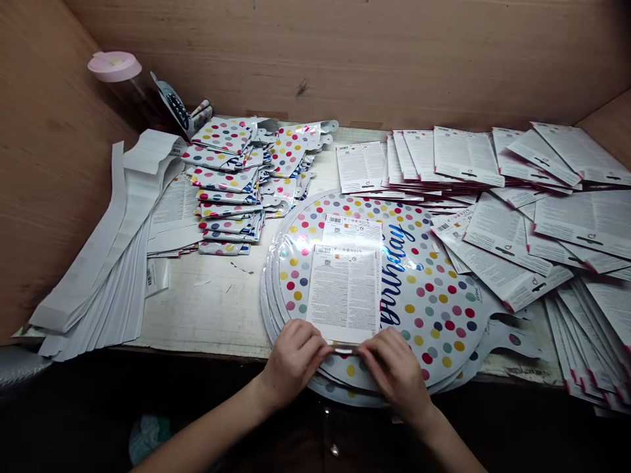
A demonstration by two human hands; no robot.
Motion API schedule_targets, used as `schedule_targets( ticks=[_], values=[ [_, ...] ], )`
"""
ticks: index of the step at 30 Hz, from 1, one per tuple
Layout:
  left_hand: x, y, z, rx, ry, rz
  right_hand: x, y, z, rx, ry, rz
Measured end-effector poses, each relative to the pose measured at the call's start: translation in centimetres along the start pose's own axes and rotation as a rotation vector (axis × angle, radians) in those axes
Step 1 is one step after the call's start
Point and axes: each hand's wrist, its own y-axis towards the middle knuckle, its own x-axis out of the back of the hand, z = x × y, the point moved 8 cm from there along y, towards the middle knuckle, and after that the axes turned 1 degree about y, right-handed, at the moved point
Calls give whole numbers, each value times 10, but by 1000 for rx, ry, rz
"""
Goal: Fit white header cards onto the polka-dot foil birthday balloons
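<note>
My left hand (296, 358) and my right hand (394, 369) are both closed, in a pinch. Between their fingertips they grip the near edge of a white printed packet (344, 292), where a narrow shiny strip (344, 349) catches the light. Just behind it a second printed packet (352, 226) is partly covered by the first. Both lie on a stack of flat, round foil balloons (434, 295) with coloured dots and blue "birthday" lettering. The balloons' tails point right.
Folded dotted balloons (227, 177) are piled at back left. Printed packets (468, 154) spread along the right side. Long white paper strips (108, 276) lean at far left, near a pink-lidded bottle (116, 69). Cardboard walls (315, 59) surround the table (197, 309).
</note>
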Motion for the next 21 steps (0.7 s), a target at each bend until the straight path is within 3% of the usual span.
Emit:
schedule_targets(
  ticks=[4, 8, 10, 12, 14, 16, 18, 19, 21],
  values=[
    [5, 1, 16, 376, 360, -115, 3, 3, -21, -336, -146, -172],
    [7, -1, 30, 570, 340, -26, 0, -7, -28, -464, -223, -192],
    [10, -2, 35, 622, 138, 24, -2, -12, -29, -492, -167, -198],
    [10, -3, 36, 696, -232, 61, 1, -15, -32, -554, -32, -242],
    [9, 4, 33, 763, -630, 58, 4, -13, -37, -647, 270, -283],
    [8, 23, 31, 760, -859, 28, 4, 4, -44, -731, 666, -232],
    [6, 54, 34, 701, -833, 8, 19, 37, -57, -767, 898, -204],
    [2, 71, 38, 677, -747, 4, 37, 58, -70, -760, 900, -242],
    [-4, 99, 55, 715, -327, -8, 94, 103, -109, -697, 710, -500]
  ],
)
